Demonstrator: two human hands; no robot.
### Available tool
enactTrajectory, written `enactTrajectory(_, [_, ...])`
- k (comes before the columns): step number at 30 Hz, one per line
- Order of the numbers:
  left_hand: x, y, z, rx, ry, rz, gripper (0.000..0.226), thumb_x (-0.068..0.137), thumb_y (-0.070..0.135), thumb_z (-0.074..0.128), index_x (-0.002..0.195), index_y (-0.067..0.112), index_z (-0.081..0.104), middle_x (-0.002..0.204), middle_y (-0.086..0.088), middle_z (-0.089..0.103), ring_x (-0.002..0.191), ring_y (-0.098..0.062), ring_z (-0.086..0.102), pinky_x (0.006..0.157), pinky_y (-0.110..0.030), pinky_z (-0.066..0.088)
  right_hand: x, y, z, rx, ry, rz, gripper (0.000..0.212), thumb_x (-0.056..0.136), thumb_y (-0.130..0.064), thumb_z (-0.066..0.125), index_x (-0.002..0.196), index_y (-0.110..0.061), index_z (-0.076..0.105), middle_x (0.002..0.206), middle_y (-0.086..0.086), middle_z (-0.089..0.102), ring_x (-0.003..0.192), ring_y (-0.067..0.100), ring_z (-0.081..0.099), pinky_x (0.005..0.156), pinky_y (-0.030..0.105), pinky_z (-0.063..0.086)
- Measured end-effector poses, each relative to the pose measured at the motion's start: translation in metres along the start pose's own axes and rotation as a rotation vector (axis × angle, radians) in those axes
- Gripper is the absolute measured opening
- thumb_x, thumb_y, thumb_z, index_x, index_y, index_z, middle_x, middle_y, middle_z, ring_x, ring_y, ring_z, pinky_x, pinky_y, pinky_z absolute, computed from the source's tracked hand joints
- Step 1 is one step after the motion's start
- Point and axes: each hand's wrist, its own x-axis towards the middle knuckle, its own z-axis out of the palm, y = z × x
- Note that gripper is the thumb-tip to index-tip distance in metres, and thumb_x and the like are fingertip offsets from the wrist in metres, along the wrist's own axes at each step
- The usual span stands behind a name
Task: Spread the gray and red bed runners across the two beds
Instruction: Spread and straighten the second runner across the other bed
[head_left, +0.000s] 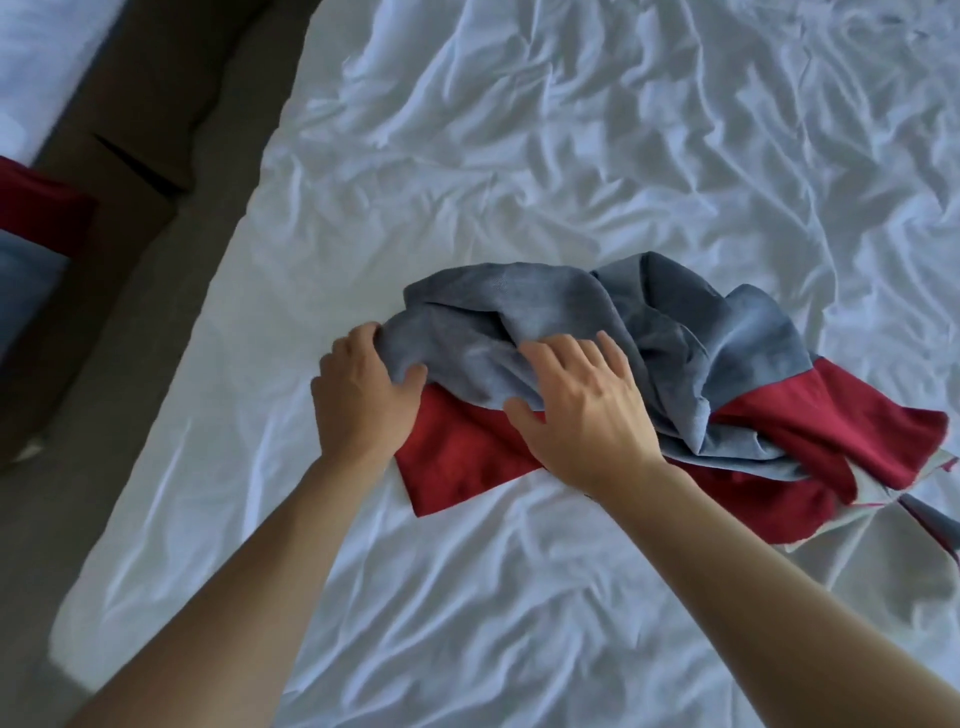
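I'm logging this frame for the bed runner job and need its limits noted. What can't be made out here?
Head view only:
- Bed runner: bunched in a heap, so its full length and fold order are hidden.
- Its right end is cut off by the frame edge.
- Left hand: fingertips are buried in the gray cloth.
- Second bed and the red and gray cloth on it: blurred and cropped at the left edge.

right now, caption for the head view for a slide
Left hand grips and right hand rests on a bunched gray-and-red bed runner on a white bed.
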Motion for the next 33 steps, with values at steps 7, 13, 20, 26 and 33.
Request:
enactTrajectory(7, [-0.001, -0.006, 0.001, -0.269, -0.023, -0.097, 0.024, 0.091, 0.01, 0.057, 0.113, 0.019, 0.054, 0.099, 0.004, 0.063, 0.089, -0.021, 0.062, 0.073, -0.032, 0.047, 0.028, -0.022, 0.004, 0.023, 0.109, -0.067, 0.036, 0.089, -0.029, 0.061, 0.119, -0.011, 0.064, 0.11, 0.005, 0.065, 0.1, 0.026, 0.058, 0.112, 0.047, 0.033])
enactTrajectory(13, [0.025, -0.062, -0.037, -0.033, 0.052, 0.056, 0.023, 0.092, 0.003, 0.051, 0.108, 0.019, 0.056, 0.099, -0.003, 0.056, 0.083, -0.023, 0.058, 0.069, -0.028, 0.048, 0.08, -0.049, -0.004, 0.039, 0.186, -0.098, 0.029, 0.095, -0.029, 0.052, 0.117, -0.012, 0.062, 0.11, 0.005, 0.063, 0.097, 0.027, 0.057, 0.102, 0.041, 0.039])
enactTrajectory(20, [0.042, -0.11, -0.073, 0.068, -0.157, -0.123, 0.033, 0.089, 0.017, 0.058, 0.121, 0.018, 0.057, 0.114, -0.003, 0.063, 0.106, -0.029, 0.061, 0.098, -0.045, 0.045, 0.156, -0.086, 0.011, -0.06, -0.084, -0.098, 0.048, 0.096, -0.043, 0.049, 0.135, -0.015, 0.051, 0.126, 0.008, 0.06, 0.116, 0.029, 0.055, 0.114, 0.045, 0.028])
enactTrajectory(26, [0.079, -0.081, -0.067, -0.034, -0.184, -0.218, 0.033, 0.092, 0.048, 0.043, 0.072, 0.024, 0.053, 0.059, 0.007, 0.056, 0.06, -0.014, 0.054, 0.082, -0.039, 0.043, 0.193, -0.095, 0.023, -0.241, -0.318, -0.092, 0.016, 0.094, -0.03, 0.051, 0.1, -0.02, 0.062, 0.098, 0.001, 0.068, 0.086, 0.022, 0.058, 0.1, 0.034, 0.035])
enactTrajectory(33, [0.067, -0.059, -0.063, -0.142, -0.451, 0.036, 0.028, 0.074, 0.039, 0.066, 0.06, 0.018, 0.056, 0.055, 0.008, 0.059, 0.051, -0.009, 0.056, 0.053, -0.026, 0.037, 0.21, -0.048, -0.006, -0.04, 0.008, 0.173, 0.02, 0.085, -0.006, 0.051, 0.102, -0.012, 0.06, 0.104, 0.01, 0.062, 0.091, 0.034, 0.056, 0.087, 0.044, 0.041])
